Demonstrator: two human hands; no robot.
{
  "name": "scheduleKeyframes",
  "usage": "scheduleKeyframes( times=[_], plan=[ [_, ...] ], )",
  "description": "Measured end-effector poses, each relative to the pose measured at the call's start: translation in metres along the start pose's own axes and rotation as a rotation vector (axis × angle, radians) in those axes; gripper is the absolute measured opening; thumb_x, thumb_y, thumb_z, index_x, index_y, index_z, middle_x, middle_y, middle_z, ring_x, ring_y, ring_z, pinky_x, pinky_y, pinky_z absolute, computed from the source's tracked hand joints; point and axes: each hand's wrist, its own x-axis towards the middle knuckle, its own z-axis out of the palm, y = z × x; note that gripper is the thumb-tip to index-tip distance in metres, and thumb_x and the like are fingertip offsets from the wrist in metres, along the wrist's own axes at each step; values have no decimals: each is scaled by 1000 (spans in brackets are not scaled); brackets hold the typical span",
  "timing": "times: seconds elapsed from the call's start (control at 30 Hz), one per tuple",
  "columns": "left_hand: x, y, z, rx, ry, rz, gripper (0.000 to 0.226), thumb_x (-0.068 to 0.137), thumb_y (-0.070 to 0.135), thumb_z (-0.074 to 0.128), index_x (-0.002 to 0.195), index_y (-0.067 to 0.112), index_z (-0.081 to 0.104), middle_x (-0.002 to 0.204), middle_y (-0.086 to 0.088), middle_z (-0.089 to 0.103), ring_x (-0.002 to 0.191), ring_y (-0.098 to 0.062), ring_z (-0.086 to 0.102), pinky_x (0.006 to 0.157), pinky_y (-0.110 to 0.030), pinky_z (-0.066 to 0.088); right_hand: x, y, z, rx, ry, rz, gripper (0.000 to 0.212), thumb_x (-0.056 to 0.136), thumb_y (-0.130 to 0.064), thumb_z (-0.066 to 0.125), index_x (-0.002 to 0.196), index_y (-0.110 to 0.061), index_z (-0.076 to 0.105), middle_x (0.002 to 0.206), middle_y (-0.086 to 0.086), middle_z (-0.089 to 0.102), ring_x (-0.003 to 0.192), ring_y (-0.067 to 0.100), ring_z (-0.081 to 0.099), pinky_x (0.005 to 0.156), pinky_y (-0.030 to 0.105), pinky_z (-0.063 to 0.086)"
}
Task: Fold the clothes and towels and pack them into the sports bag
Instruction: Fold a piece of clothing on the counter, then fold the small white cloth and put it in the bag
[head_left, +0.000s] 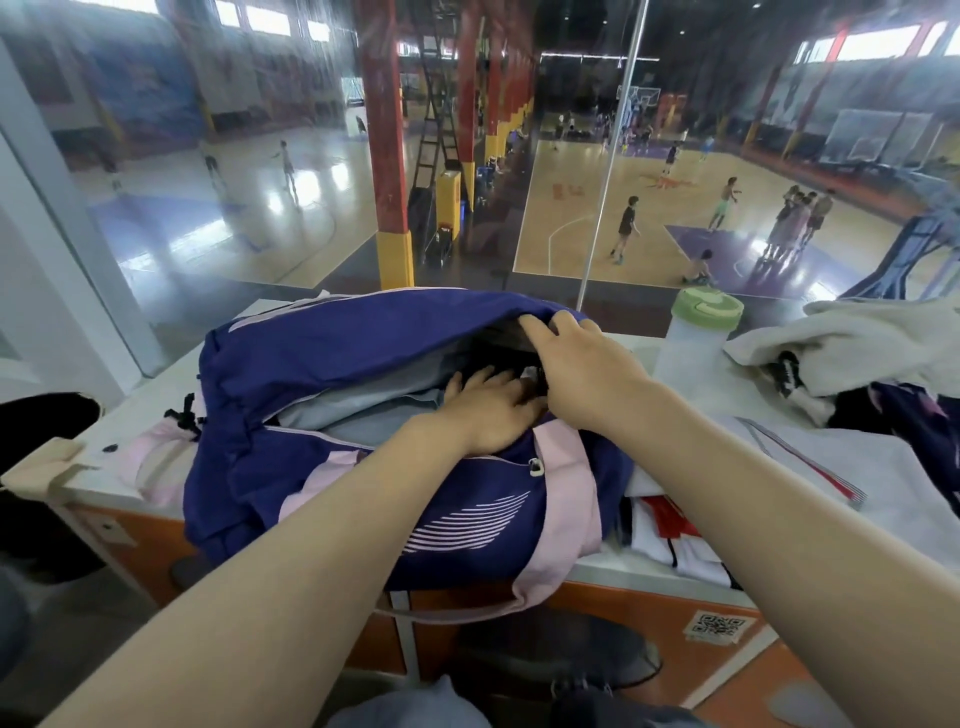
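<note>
A navy and pink sports bag (332, 358) lies open on the white counter (145, 395). A folded grey garment (358, 415) rests inside it. My left hand (488, 410) reaches into the opening, fingers spread flat on dark cloth at the bag's right end. My right hand (582, 364) grips the upper flap of the bag at its right end and holds it up. To the right lie a white garment with red trim (857, 493), a white towel (857, 338) and a dark patterned garment (914, 421).
A clear bottle with a green lid (696, 338) stands just right of the bag. A glass wall runs behind the counter, with a basketball hall below. Red and white clothes (670, 535) lie at the counter's front edge. A dark stool (550, 654) stands under the counter.
</note>
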Motion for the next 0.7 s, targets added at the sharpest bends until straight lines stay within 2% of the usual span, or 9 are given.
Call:
scheduleKeyframes(
  times=[0.13,0.2,0.27,0.4,0.47,0.53,0.6,0.7],
  plan=[
    [-18,-4,-4,-54,154,56,48,101,44,25,145,29,40,151,1,40,143,-28,27,117,-51,16,-13,8,-2,41,68,-20,55,92,-18,50,145,-17,34,128,11,55,111,33,53,88,44,46],
    [-31,0,-2,-96,214,151,47,100,37,31,142,21,44,143,-2,50,137,-28,38,114,-45,27,-21,11,0,87,111,-24,39,91,-21,45,130,-18,46,118,7,62,103,33,57,82,42,44],
    [-46,11,0,-147,285,211,45,98,26,39,141,15,46,141,-4,52,134,-26,41,113,-41,31,-34,18,2,141,156,-2,29,88,-21,46,116,-20,51,111,5,65,101,34,59,80,42,42],
    [-66,51,-3,-197,415,332,48,90,10,48,138,10,48,140,-7,51,133,-22,41,113,-34,29,-69,45,7,228,138,139,42,90,-24,49,132,-19,51,130,6,60,118,33,53,95,42,40],
    [-65,74,-4,-187,373,338,49,92,12,48,140,10,47,145,-7,48,137,-22,37,116,-34,25,-89,61,11,241,97,217,42,95,-26,47,136,-19,47,136,6,56,121,32,50,98,42,38],
    [-61,97,-3,-189,278,333,50,94,12,46,144,11,43,150,-5,43,140,-20,33,114,-27,18,-108,76,16,266,62,297,43,98,-27,44,141,-19,44,140,8,53,125,32,48,101,42,36],
    [-58,118,2,-236,175,324,53,95,11,43,148,14,36,154,-4,37,141,-18,31,110,-24,22,-126,86,19,298,39,372,44,100,-27,42,143,-18,42,143,9,51,128,32,46,102,40,35],
    [-52,138,18,-413,92,236,57,97,9,36,152,17,26,159,-4,29,145,-19,27,112,-29,25,-144,93,23,400,12,454,41,101,-27,42,140,-16,46,138,12,53,127,30,48,101,37,37]
  ],
)
